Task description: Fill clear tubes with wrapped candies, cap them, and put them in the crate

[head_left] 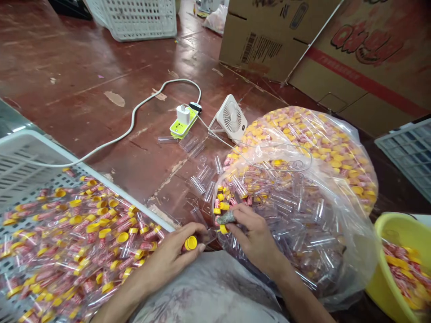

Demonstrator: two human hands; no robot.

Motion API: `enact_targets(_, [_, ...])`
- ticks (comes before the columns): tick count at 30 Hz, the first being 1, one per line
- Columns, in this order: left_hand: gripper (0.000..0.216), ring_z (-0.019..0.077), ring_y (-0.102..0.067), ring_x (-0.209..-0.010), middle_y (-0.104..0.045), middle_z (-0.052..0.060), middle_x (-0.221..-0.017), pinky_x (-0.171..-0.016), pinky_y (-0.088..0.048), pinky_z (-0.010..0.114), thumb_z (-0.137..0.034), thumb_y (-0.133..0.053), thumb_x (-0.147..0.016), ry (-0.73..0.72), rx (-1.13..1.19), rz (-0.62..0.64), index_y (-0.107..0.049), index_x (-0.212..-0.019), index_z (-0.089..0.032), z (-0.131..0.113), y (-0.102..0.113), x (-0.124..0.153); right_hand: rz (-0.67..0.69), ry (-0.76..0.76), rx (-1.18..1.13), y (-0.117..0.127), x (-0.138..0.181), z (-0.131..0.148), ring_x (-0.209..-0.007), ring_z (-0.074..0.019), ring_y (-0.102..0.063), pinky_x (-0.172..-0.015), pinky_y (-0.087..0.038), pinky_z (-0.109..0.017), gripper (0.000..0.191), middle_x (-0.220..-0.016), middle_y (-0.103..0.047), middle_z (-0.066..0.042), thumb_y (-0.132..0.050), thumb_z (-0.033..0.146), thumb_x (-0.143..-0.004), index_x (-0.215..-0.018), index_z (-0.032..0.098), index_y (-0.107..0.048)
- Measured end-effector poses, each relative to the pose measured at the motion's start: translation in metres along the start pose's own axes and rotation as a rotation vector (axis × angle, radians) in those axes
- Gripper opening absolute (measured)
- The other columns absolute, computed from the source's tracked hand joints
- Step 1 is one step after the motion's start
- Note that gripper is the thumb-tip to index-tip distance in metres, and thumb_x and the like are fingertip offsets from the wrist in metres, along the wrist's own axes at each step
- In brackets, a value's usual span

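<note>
My left hand (180,246) is closed around a small clear tube with a yellow cap (191,242); the cap faces up between thumb and fingers. My right hand (251,231) has its fingers drawn together at the near edge of an open plastic bag (323,233) full of clear empty tubes. At its fingertips is a grey-green speckled piece (225,218), perhaps a wrap on a finger. A yellow-capped piece (222,229) shows right beside the thumb; whether it is gripped is unclear. More red-and-white pieces with yellow caps (220,206) lie just beyond.
A white crate (43,139) of capped tubes stands left. A large bag of yellow-capped pieces (303,130) and a yellow bucket (384,264) are right. Loose tubes (202,175), a small fan (231,117), a power strip (182,128) and a white cable (133,121) lie ahead. Cardboard boxes (266,40) stand behind.
</note>
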State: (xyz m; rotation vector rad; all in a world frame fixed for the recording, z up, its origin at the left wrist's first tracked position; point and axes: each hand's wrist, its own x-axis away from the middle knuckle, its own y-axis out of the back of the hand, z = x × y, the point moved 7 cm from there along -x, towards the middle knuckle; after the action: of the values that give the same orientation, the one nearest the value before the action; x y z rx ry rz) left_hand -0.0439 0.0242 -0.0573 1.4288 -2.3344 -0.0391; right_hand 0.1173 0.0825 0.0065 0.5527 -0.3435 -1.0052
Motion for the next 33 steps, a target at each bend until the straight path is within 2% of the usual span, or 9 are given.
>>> enact_targets(3, [0.022,0.0182,-0.061,-0.101,-0.066,0.001,-0.109,-0.088,-0.046,0.027,-0.036,-0.051,-0.097,-0.017,-0.004,0.000,-0.057,-0.116,-0.026,-0.003,-0.002,-0.001,0.082,0.006,-0.020,-0.014,0.000,-0.004,-0.076,-0.0139,-0.051,-0.069,-0.038,-0.025,0.024,-0.079,-0.054,0.001,-0.054,0.005,-0.091,-0.072,0.019,-0.052])
enact_targets(10, [0.018,0.0184,-0.061,-0.095,-0.066,0.000,-0.102,-0.083,-0.045,0.027,-0.038,-0.052,-0.097,0.021,0.048,-0.009,-0.058,-0.107,-0.024,0.004,-0.008,-0.004,0.017,-0.039,-0.009,-0.015,0.001,-0.018,-0.070,-0.0134,-0.048,-0.064,-0.035,-0.025,0.025,-0.075,-0.052,0.002,-0.055,0.008,-0.089,-0.068,0.020,-0.045])
enact_targets(16, [0.022,0.0204,-0.061,-0.098,-0.066,0.002,-0.106,-0.086,-0.045,0.030,-0.040,-0.049,-0.097,0.080,0.016,-0.020,-0.057,-0.110,-0.024,0.019,0.002,0.001,-0.130,-0.185,-0.161,0.018,0.006,-0.037,-0.070,-0.0148,-0.056,-0.066,-0.045,-0.027,0.015,-0.078,-0.057,0.000,-0.050,0.023,-0.095,-0.081,0.021,-0.056])
enact_targets(19, [0.025,0.0217,-0.060,-0.101,-0.066,0.003,-0.109,-0.089,-0.045,0.031,-0.042,-0.048,-0.097,0.079,-0.004,-0.043,-0.056,-0.111,-0.023,0.028,0.008,0.003,-0.147,-0.194,-0.187,0.029,0.006,-0.037,-0.067,-0.0144,-0.057,-0.063,-0.046,-0.026,0.021,-0.075,-0.056,0.001,-0.047,0.027,-0.097,-0.079,0.021,-0.056])
enact_targets(21, [0.026,0.0225,-0.060,-0.103,-0.066,0.003,-0.111,-0.090,-0.045,0.032,-0.043,-0.048,-0.097,0.081,-0.002,-0.060,-0.056,-0.112,-0.023,0.033,0.010,0.003,-0.114,-0.117,-0.096,0.029,0.003,-0.028,-0.073,-0.0154,-0.056,-0.068,-0.046,-0.027,0.024,-0.077,-0.055,0.000,-0.045,0.025,-0.098,-0.077,0.020,-0.057])
enact_targets(24, [0.026,0.0224,-0.061,-0.100,-0.066,0.003,-0.108,-0.088,-0.046,0.032,-0.044,-0.048,-0.096,0.085,0.017,-0.075,-0.056,-0.111,-0.023,0.036,0.011,0.001,-0.070,-0.073,0.081,0.016,0.000,-0.023,-0.079,-0.0166,-0.056,-0.073,-0.047,-0.029,0.010,-0.084,-0.058,-0.001,-0.056,0.025,-0.095,-0.087,0.019,-0.059])
enact_targets(27, [0.026,0.0219,-0.062,-0.099,-0.067,0.003,-0.106,-0.087,-0.047,0.031,-0.043,-0.049,-0.096,0.084,0.027,-0.070,-0.057,-0.109,-0.023,0.036,0.011,0.001,-0.042,-0.023,0.480,-0.004,0.000,-0.025,-0.084,-0.0191,-0.058,-0.073,-0.048,-0.029,0.007,-0.091,-0.061,-0.004,-0.067,0.020,-0.089,-0.087,0.019,-0.061])
enact_targets(30, [0.025,0.0219,-0.062,-0.101,-0.067,0.003,-0.107,-0.089,-0.047,0.031,-0.043,-0.048,-0.096,0.089,0.004,-0.066,-0.058,-0.109,-0.024,0.034,0.012,0.000,0.019,0.031,0.875,-0.028,-0.001,-0.029,-0.083,-0.0218,-0.059,-0.067,-0.048,-0.030,0.010,-0.091,-0.063,-0.007,-0.064,0.010,-0.088,-0.085,0.019,-0.064])
enact_targets(33, [0.025,0.0218,-0.063,-0.101,-0.068,0.003,-0.107,-0.089,-0.048,0.031,-0.043,-0.048,-0.097,0.080,-0.026,-0.067,-0.058,-0.108,-0.024,0.030,0.013,-0.002,0.042,0.030,1.019,-0.044,-0.006,-0.034,-0.082,-0.0241,-0.060,-0.063,-0.050,-0.031,0.010,-0.090,-0.064,-0.010,-0.063,0.007,-0.087,-0.089,0.017,-0.065])
